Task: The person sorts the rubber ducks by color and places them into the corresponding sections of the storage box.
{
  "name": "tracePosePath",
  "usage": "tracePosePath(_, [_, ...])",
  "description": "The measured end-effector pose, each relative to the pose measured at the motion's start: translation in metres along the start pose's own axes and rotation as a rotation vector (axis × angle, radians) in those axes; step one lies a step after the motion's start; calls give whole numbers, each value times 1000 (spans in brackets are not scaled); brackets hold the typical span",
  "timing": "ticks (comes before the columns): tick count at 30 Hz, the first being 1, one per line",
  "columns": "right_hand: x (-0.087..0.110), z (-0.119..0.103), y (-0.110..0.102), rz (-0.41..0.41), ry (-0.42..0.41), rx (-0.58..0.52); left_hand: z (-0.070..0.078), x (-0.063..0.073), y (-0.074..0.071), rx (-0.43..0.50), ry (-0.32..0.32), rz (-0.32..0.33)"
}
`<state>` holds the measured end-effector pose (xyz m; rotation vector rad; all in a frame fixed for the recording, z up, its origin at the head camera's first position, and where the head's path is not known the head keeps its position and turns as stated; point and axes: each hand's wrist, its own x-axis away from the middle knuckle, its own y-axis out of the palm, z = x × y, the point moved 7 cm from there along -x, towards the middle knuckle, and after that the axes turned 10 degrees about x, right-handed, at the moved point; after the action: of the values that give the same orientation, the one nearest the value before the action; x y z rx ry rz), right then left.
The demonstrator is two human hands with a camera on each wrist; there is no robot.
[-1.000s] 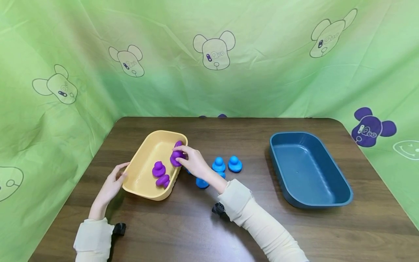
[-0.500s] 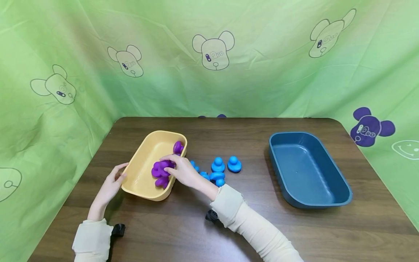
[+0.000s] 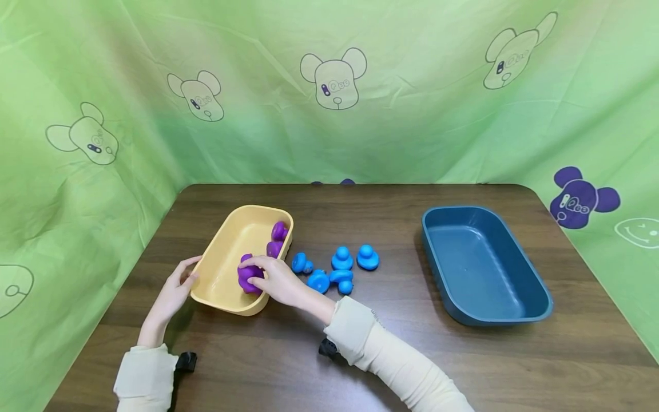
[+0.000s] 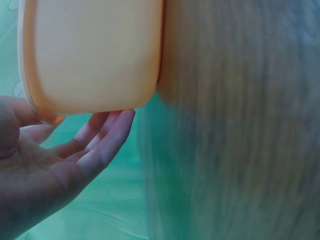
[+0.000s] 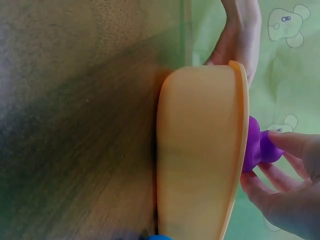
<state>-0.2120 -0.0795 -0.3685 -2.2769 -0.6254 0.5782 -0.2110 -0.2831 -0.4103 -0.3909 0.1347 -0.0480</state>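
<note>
A yellow bin (image 3: 216,269) stands at the left of the table. My left hand (image 3: 174,292) grips its left side, the thumb at the rim and the fingertips against the outer wall in the left wrist view. My right hand (image 3: 282,283) reaches over the bin's right rim and pinches a purple knobbed piece (image 5: 270,147) between thumb and fingers. In the head view this piece overlaps other purple pieces (image 3: 247,258) inside the bin, partly hidden by the hand. Two more purple pieces (image 3: 280,231) lie against the bin's right wall.
Several blue knobbed pieces (image 3: 342,258) lie on the wooden table (image 3: 391,332) right of the bin, beside my right forearm. An empty dark blue bin (image 3: 486,274) stands at the right. A green printed cloth (image 3: 268,131) hangs behind.
My right hand has moved from the bin's right wall toward its near side, carrying the purple piece over the others. One purple piece shows by the wall. The left hand keeps its place.
</note>
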Motion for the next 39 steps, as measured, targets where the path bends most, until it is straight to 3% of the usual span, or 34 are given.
tracePosePath(8, [2, -5, 6, -12, -45, -6, 0, 0, 0, 4, -4, -2])
tracePosePath(19, [2, -8, 12, -36, -59, 30, 2, 1, -1, 3, 7, -1])
tracePosePath(23, [3, -4, 11, -34, -39, -14, 2, 1, -1, 5, -5, -3])
tracePosePath(31, [8, 7, -8, 21, -18, -19, 1, 0, -1, -3, -16, 2])
tracePosePath(39, [19, 17, -37, 89, -63, 23, 3, -3, -1, -45, -33, 9])
